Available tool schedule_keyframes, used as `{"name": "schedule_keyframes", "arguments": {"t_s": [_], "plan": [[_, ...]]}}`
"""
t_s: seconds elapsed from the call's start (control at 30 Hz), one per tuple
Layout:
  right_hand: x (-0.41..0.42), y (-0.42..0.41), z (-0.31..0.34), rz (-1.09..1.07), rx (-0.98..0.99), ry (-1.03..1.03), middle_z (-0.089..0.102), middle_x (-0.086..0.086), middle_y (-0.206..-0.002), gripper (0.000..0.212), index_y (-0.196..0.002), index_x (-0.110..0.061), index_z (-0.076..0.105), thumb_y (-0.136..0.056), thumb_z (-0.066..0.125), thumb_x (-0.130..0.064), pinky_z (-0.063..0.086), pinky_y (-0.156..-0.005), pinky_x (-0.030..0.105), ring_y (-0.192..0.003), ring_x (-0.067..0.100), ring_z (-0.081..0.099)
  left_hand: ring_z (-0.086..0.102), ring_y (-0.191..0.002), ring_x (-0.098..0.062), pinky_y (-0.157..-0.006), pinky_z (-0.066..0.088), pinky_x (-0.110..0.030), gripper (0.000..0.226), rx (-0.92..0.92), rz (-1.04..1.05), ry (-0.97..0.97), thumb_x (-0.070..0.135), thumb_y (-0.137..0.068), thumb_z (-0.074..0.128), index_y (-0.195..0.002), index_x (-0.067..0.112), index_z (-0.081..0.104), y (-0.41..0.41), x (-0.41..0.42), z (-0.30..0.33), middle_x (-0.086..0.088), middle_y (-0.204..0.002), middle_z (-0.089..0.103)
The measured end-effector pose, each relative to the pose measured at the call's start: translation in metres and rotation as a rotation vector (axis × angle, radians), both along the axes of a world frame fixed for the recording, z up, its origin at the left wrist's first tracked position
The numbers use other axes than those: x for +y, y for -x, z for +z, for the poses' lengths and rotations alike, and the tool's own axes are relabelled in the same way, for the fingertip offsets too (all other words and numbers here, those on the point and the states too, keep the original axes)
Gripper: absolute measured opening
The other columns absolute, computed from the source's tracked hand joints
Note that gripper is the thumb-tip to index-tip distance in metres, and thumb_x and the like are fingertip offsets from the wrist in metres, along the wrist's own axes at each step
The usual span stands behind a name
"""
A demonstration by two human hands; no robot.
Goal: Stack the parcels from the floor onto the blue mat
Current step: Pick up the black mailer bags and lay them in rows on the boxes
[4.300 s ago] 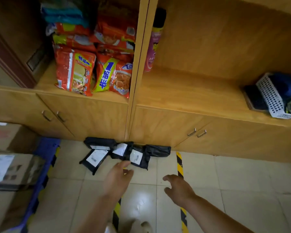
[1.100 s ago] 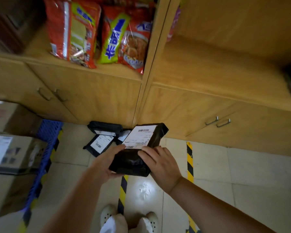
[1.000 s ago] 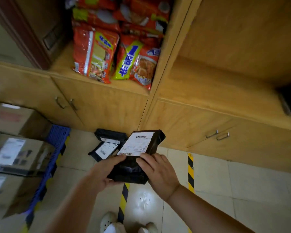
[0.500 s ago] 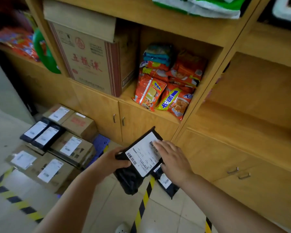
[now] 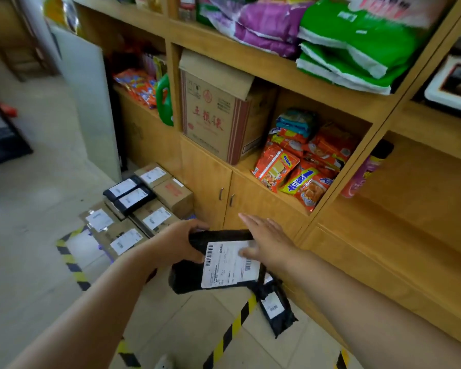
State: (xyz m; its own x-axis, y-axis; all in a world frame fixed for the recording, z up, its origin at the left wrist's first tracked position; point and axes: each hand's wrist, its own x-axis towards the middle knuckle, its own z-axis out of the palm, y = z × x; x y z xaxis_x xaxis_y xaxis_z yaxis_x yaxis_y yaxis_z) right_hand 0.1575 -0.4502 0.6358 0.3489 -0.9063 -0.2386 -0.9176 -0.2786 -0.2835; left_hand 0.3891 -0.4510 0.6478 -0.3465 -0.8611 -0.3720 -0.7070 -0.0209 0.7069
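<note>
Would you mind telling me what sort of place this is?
Probably a small shop's stockroom or parcel pickup point: wooden shelves hold snack packets, and labelled cardboard parcels are stacked on the floor.

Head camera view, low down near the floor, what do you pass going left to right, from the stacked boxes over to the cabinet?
Stacked parcels → left hand → held black parcel → right hand → black parcel on the floor.

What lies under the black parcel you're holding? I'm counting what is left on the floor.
Below the held black parcel, one black parcel lies on the tiled floor, its label up. The held parcel hides its upper end and any others.
</note>
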Motion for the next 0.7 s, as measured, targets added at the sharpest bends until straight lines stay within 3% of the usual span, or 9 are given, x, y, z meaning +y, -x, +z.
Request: {"name": "schedule_keyframes", "arguments": {"t_s": [0.1, 0.27, 0.47, 0.6, 0.7], "plan": [[0.002, -0.032, 0.016, 0.092, 0.039, -0.166, 0.013, -0.007, -0.159, 0.086, -0.152, -0.031, 0.009, -0.086, 0.064, -0.042, 0.01, -0.117, 0.035, -0.145, 0.02, 0.013, 0.054, -0.096, -0.003, -0.086, 0.044, -0.022, 0.05, -0.037, -0.009, 0.052, 0.013, -0.068, 0.075, -0.104, 0.041, 0.055, -0.026, 0.021, 0.011, 0.022, -0.099, 0.055], [-0.004, -0.093, 0.013, 0.137, 0.038, -0.312, 0.024, -0.007, -0.155, 0.089, -0.147, -0.042, 0.015, -0.077, 0.07, -0.047, 0.028, -0.113, 0.041, -0.141, 0.024, 0.025, 0.053, -0.096, -0.002, -0.076, 0.041, -0.012, 0.052, -0.048, 0.035, 0.113, 0.015, -0.069, 0.076, -0.112, 0.035, 0.057, -0.079, 0.042, 0.015, 0.02, -0.102, 0.054], [-0.007, -0.193, 0.021, 0.182, -0.057, -0.408, 0.04, -0.007, -0.141, 0.075, -0.143, -0.034, 0.033, -0.079, 0.072, -0.035, 0.037, -0.107, 0.037, -0.128, 0.018, 0.042, 0.053, -0.094, 0.0, -0.08, 0.042, -0.017, 0.05, 0.007, 0.096, 0.103, 0.011, -0.07, 0.076, -0.103, 0.041, 0.054, -0.171, 0.047, 0.02, 0.024, -0.1, 0.052], [-0.009, -0.274, 0.021, 0.234, -0.092, -0.405, 0.047, -0.009, -0.124, 0.055, -0.131, -0.03, 0.05, -0.08, 0.071, -0.033, 0.041, -0.101, 0.036, -0.116, 0.014, 0.048, 0.051, -0.108, -0.011, -0.09, 0.044, -0.024, 0.071, -0.036, 0.143, 0.122, 0.012, -0.069, 0.076, -0.129, 0.036, 0.047, -0.251, 0.045, 0.017, 0.012, -0.117, 0.05], [-0.014, -0.338, 0.016, 0.172, -0.189, -0.404, 0.055, -0.008, -0.118, 0.045, -0.122, -0.029, 0.056, -0.08, 0.072, -0.031, 0.045, -0.097, 0.035, -0.109, 0.013, 0.053, 0.048, -0.116, -0.018, -0.096, 0.045, -0.031, 0.083, -0.032, 0.293, 0.174, 0.014, -0.069, 0.076, -0.139, 0.033, 0.036, -0.32, 0.041, 0.008, 0.003, -0.126, 0.045]]}}
